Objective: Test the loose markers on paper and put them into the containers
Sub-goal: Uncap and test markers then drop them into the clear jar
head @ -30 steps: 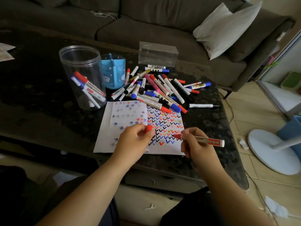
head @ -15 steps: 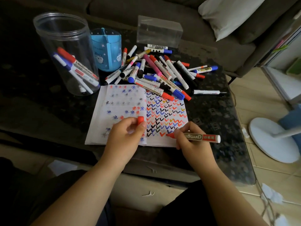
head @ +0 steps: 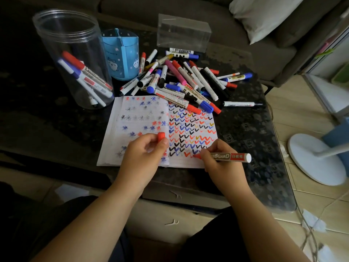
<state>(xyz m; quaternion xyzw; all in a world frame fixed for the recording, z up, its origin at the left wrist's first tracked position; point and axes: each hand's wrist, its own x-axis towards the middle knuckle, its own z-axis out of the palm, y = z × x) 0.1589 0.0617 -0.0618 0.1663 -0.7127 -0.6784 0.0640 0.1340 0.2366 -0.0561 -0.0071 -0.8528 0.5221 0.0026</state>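
The right hand (head: 220,159) pinches a red whiteboard marker (head: 229,157) near its tip, nib on the notebook page (head: 190,133); left-hand fingers (head: 149,146) pinch its red cap (head: 161,136). Light, rigid and smooth, it likely handles best gripped mid-barrel

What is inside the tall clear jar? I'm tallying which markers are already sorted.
The clear jar holds a few leaning markers: one red-capped, at least one blue-capped. They overlap, so the exact number is unclear.

The right hand (head: 220,159) presses a red marker (head: 229,157) tip onto the paper (head: 143,118); the left hand (head: 145,156) pinches its cap (head: 161,136).
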